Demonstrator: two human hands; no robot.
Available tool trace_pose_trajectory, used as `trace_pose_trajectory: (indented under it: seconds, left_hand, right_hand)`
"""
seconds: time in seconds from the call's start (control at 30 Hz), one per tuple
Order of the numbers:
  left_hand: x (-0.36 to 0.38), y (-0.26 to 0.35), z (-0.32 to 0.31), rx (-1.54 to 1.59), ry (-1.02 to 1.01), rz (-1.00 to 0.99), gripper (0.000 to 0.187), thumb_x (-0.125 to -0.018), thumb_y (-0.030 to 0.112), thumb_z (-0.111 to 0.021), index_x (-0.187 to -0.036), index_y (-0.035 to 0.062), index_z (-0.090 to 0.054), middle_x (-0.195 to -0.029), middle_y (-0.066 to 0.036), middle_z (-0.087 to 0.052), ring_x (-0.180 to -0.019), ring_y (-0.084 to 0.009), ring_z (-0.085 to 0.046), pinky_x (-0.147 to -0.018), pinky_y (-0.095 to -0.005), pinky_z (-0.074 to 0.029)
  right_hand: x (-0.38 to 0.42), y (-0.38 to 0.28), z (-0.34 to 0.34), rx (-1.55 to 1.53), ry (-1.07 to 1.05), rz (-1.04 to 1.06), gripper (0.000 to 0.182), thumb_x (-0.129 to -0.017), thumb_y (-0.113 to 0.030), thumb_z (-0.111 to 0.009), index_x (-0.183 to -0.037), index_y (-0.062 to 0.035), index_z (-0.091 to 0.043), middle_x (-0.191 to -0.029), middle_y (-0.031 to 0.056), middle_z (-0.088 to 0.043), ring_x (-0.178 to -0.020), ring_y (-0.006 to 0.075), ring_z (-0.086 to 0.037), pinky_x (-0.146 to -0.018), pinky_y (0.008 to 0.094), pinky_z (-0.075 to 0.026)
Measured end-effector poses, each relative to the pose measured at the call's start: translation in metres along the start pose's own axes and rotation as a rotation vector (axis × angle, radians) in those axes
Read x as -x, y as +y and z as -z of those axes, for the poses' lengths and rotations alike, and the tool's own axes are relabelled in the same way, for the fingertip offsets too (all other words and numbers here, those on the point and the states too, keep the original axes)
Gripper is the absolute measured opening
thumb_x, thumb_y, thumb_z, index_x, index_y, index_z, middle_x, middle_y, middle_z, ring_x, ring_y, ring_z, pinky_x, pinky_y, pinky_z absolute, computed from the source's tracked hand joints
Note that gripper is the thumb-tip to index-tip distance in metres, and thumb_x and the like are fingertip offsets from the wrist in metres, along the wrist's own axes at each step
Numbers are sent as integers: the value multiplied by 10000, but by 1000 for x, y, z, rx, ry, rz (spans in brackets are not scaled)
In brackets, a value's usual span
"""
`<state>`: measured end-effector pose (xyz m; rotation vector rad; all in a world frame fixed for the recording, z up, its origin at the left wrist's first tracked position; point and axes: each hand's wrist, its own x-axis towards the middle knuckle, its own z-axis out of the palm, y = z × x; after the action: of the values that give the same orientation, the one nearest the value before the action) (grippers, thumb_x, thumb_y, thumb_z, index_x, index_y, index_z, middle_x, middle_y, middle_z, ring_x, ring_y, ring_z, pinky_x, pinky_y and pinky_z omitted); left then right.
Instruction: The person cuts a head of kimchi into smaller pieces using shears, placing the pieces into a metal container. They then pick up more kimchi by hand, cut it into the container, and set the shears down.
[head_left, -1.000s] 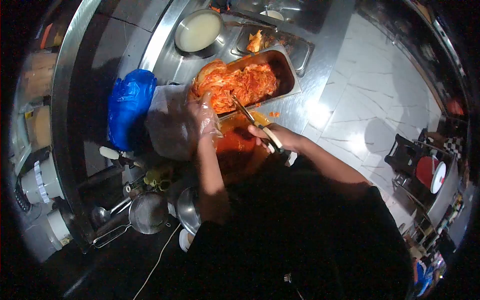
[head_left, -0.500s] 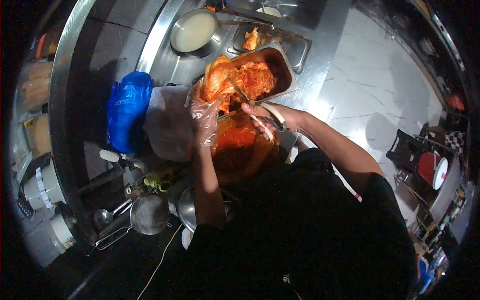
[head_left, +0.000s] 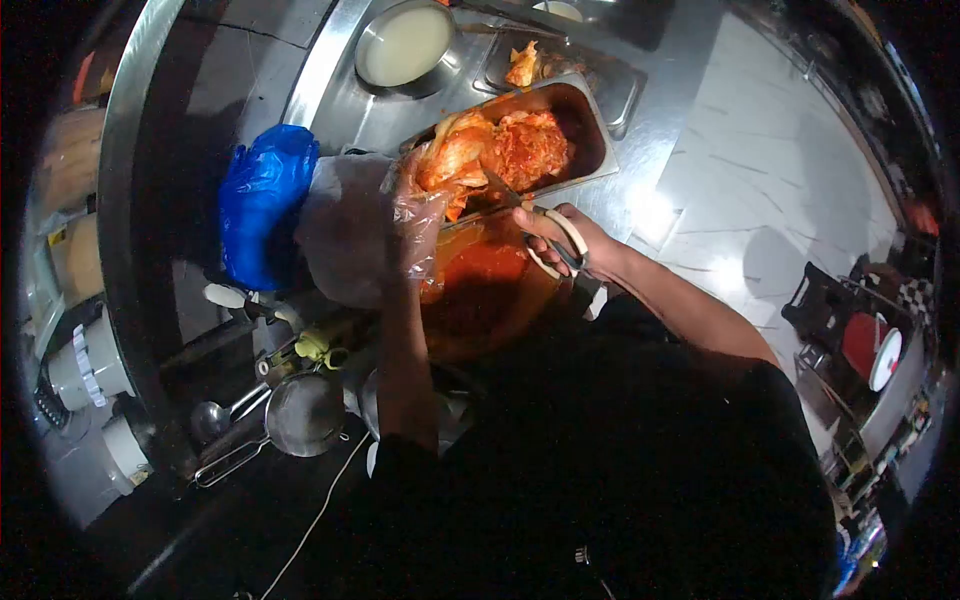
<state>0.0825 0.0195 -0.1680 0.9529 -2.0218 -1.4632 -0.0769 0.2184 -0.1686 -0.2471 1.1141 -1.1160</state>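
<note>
In a clear plastic glove, my left hand (head_left: 415, 215) holds a large piece of red-sauced cabbage (head_left: 455, 155) over the left end of a metal container (head_left: 600, 150). More red-coated food (head_left: 533, 148) lies inside that container. My bare right hand (head_left: 568, 240) grips scissors with pale handles (head_left: 562, 228); their blades point up-left and reach the cabbage's lower right side. The blade tips are partly hidden by the food. Below the container sits a wide vessel of red sauce (head_left: 485, 285).
A metal bowl of whitish liquid (head_left: 405, 45) stands at the upper left of the steel counter. Behind the container is a shallow tray (head_left: 625, 90) with food scraps. A blue plastic bag (head_left: 262, 210), a strainer (head_left: 305, 415) and a ladle (head_left: 210, 420) are on the left.
The camera view has shifted slightly. The cabbage in my left hand sits lower against the container's food, and the scissors' blades appear closer together.
</note>
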Motion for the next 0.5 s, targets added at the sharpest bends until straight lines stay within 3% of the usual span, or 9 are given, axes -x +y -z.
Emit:
trace_pose_trajectory:
  seconds: [0.1,0.2,0.23,0.27,0.33,0.43,0.5]
  left_hand:
    - [-10,-5,-7,97,12,0,585,-826,-72,-653,-1386,-24,-490,-1263,-137,-614,-1120,-231,-616,-1003,-354,-491]
    - [-16,0,-13,559,5,-73,629,-799,-121,-633,-1399,-1,-486,-1299,-129,-603,-1174,-214,-598,-1037,-344,-468]
    - [-19,1,-14,479,28,-70,623,-792,-118,-634,-1389,-1,-498,-1288,-124,-609,-1166,-212,-601,-1035,-343,-467]
    - [-23,1,-9,396,55,-66,617,-786,-114,-634,-1380,-1,-510,-1277,-119,-615,-1158,-210,-605,-1033,-342,-465]
    - [-32,-8,8,68,103,-95,574,-768,-94,-643,-1330,-2,-568,-1210,-105,-652,-1099,-205,-631,-989,-334,-487]
    - [-41,22,8,80,-4,-18,521,-770,-62,-655,-1285,-14,-599,-1160,-105,-679,-1056,-199,-652,-939,-324,-511]
    - [-47,42,10,-75,-143,-4,562,-792,-52,-658,-1342,-24,-543,-1214,-129,-654,-1099,-218,-641,-989,-348,-500]
  right_hand:
    - [0,2,-6,-5,-53,13,598,-841,-627,-731,-634,-104,-528,-527,22,-515,-412,137,-518,-399,277,-421]
    - [7,12,13,268,-86,-58,578,-837,-602,-748,-680,-65,-601,-607,62,-598,-520,163,-604,-501,301,-493]
    - [12,14,19,370,-88,-63,574,-839,-589,-754,-697,-48,-623,-629,74,-617,-553,183,-630,-533,320,-517]
    - [29,-5,23,854,10,-26,511,-862,-484,-760,-798,15,-669,-725,141,-674,-711,305,-693,-667,389,-556]
    - [35,-5,46,954,84,229,442,-846,-395,-775,-894,34,-680,-777,184,-684,-735,326,-676,-721,411,-535]
    - [38,-37,69,1112,237,471,395,-797,-255,-764,-1024,50,-658,-934,243,-681,-856,373,-661,-834,448,-519]
    - [41,-64,76,1473,548,732,490,-774,-285,-742,-1093,63,-615,-1100,257,-642,-1053,409,-625,-898,462,-510]
